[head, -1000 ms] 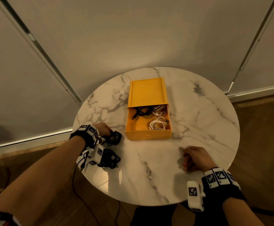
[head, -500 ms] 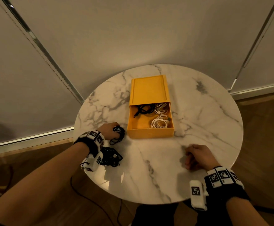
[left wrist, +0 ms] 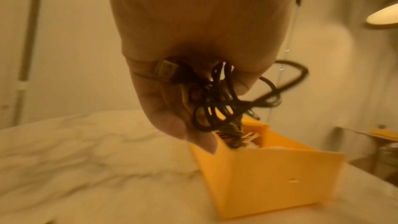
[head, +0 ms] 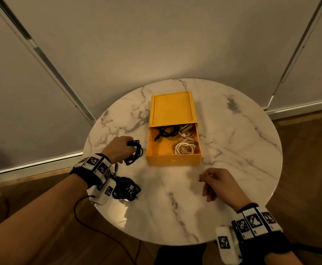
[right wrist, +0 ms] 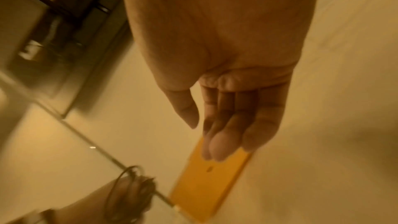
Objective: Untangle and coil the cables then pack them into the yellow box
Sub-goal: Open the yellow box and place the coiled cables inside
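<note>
A yellow box (head: 172, 160) stands open in the middle of the round marble table (head: 242, 150), with a black cable (head: 165, 131) and two white coils (head: 185, 148) inside. My left hand (head: 121, 149) grips a coiled black cable (head: 135, 153) just left of the box; the left wrist view shows the black cable (left wrist: 215, 101) bunched in my fingers above the box (left wrist: 269, 176). Another black cable bundle (head: 126, 190) lies by my left wrist. My right hand (head: 216, 181) hovers in front of the box with loosely extended fingers, holding nothing; the right wrist view shows the fingers (right wrist: 226, 135) empty before the box (right wrist: 206, 185).
The sliding lid part of the box (head: 172, 108) extends toward the wall. A thin black wire (head: 91, 222) hangs off the table's near left edge to the wooden floor. White wall panels stand behind the table.
My left hand has lifted the black cable and carried it right toward the box. My right hand has risen off the table and loosened from a fist.
</note>
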{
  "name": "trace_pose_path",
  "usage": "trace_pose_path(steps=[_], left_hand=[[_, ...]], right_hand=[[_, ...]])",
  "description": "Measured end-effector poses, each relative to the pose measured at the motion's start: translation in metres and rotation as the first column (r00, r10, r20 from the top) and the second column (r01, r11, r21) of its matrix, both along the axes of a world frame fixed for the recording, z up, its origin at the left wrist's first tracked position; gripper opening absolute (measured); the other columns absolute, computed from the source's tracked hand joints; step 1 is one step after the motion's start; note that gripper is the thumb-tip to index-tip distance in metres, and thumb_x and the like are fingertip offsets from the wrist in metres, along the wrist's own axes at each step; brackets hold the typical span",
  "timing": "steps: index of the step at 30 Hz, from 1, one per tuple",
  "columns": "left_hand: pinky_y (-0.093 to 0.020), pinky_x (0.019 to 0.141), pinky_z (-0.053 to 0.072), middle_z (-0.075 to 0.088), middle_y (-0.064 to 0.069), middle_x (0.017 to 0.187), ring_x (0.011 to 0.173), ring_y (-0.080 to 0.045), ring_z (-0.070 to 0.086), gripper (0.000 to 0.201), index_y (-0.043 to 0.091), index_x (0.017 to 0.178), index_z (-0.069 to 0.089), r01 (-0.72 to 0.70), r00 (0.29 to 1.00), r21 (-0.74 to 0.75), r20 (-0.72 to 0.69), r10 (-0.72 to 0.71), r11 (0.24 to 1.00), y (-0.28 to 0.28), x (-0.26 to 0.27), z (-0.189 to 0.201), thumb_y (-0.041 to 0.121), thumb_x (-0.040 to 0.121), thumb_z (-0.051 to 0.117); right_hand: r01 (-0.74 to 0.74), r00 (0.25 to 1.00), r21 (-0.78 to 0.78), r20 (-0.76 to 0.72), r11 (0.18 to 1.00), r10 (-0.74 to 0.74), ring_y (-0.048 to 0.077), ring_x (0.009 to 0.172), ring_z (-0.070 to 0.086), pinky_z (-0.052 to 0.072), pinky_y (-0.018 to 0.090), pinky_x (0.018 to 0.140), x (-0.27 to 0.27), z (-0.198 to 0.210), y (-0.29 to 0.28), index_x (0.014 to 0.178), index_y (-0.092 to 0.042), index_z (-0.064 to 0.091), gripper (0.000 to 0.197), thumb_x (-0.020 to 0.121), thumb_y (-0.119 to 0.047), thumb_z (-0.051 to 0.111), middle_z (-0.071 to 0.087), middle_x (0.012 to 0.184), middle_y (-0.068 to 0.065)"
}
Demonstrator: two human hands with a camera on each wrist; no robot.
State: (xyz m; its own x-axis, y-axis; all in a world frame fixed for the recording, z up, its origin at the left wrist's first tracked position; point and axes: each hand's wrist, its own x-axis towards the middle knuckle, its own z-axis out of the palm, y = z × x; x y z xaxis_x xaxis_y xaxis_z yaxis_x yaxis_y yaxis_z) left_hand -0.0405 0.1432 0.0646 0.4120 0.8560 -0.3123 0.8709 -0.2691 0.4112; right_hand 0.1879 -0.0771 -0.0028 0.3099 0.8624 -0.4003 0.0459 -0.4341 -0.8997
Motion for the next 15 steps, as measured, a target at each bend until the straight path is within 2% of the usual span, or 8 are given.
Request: trace_pose_path(steps=[3, 5, 7, 10, 12, 15], left_hand=[[-0.028, 0.051, 0.035, 0.053, -0.007, 0.069, 0.058, -0.021, 0.046, 0.016, 0.011, 0.077, 0.049, 0.112, 0.994, 0.05, -0.005, -0.112, 0.992, -0.032, 0.025, 0.012, 0.012, 0.092, 0.045], [-0.029, 0.051, 0.033, 0.053, -0.008, 0.069, 0.057, -0.022, 0.045, 0.012, 0.01, 0.081, 0.049, 0.163, 0.986, 0.076, 0.018, -0.164, 0.984, -0.053, 0.041, 0.01, 0.014, 0.091, 0.047], [-0.032, 0.053, 0.035, 0.056, -0.01, 0.075, 0.063, -0.026, 0.05, 0.01, 0.008, 0.085, 0.051, 0.187, 0.981, 0.103, 0.031, -0.191, 0.977, -0.069, 0.052, 0.004, 0.017, 0.089, 0.052], [-0.04, 0.059, 0.045, 0.057, -0.009, 0.078, 0.07, -0.032, 0.055, 0.013, 0.008, 0.088, 0.051, 0.218, 0.973, 0.109, 0.053, -0.224, 0.97, -0.089, 0.06, -0.008, 0.021, 0.085, 0.054], [-0.044, 0.055, 0.051, 0.057, -0.009, 0.077, 0.067, -0.031, 0.057, 0.009, 0.011, 0.084, 0.051, 0.176, 0.976, 0.081, 0.116, -0.184, 0.981, -0.101, 0.062, -0.008, 0.02, 0.083, 0.053], [-0.026, 0.037, 0.044, 0.06, -0.012, 0.079, 0.053, -0.026, 0.061, 0.005, 0.007, 0.086, 0.057, 0.076, 0.948, -0.11, 0.315, -0.038, 0.991, -0.112, 0.064, -0.001, 0.007, 0.084, 0.052]], right_hand=[[-0.067, 0.994, 0.219, -0.074, 0.973, 0.085, 0.026, 0.046, 0.058, 0.046, 0.027, 0.045, -0.032, 0.034, 0.006, 0.092, -0.005, 0.067, 0.024, 0.095, -0.027, 0.057, 0.067, 0.066, 0.02], [-0.097, 0.986, 0.27, -0.107, 0.958, 0.13, 0.025, 0.048, 0.06, 0.046, 0.026, 0.046, -0.049, 0.047, 0.01, 0.097, -0.011, 0.066, 0.03, 0.089, -0.04, 0.06, 0.068, 0.072, 0.017], [-0.102, 0.99, 0.273, -0.07, 0.957, 0.125, 0.024, 0.049, 0.062, 0.045, 0.024, 0.047, -0.058, 0.051, 0.011, 0.1, -0.015, 0.065, 0.034, 0.085, -0.046, 0.064, 0.069, 0.073, 0.013], [-0.063, 0.998, 0.29, 0.008, 0.955, 0.063, 0.023, 0.047, 0.063, 0.044, 0.023, 0.047, -0.061, 0.047, 0.009, 0.095, -0.013, 0.064, 0.026, 0.088, -0.038, 0.066, 0.068, 0.07, 0.01], [-0.018, 1.0, 0.307, 0.03, 0.952, 0.009, 0.025, 0.046, 0.064, 0.045, 0.026, 0.047, -0.057, 0.04, 0.006, 0.089, -0.011, 0.065, 0.019, 0.09, -0.03, 0.066, 0.068, 0.066, 0.009], [0.068, 0.997, 0.336, 0.009, 0.939, -0.075, 0.023, 0.047, 0.064, 0.044, 0.027, 0.048, -0.049, 0.034, 0.004, 0.081, -0.013, 0.067, 0.012, 0.089, -0.022, 0.067, 0.067, 0.065, 0.007]])
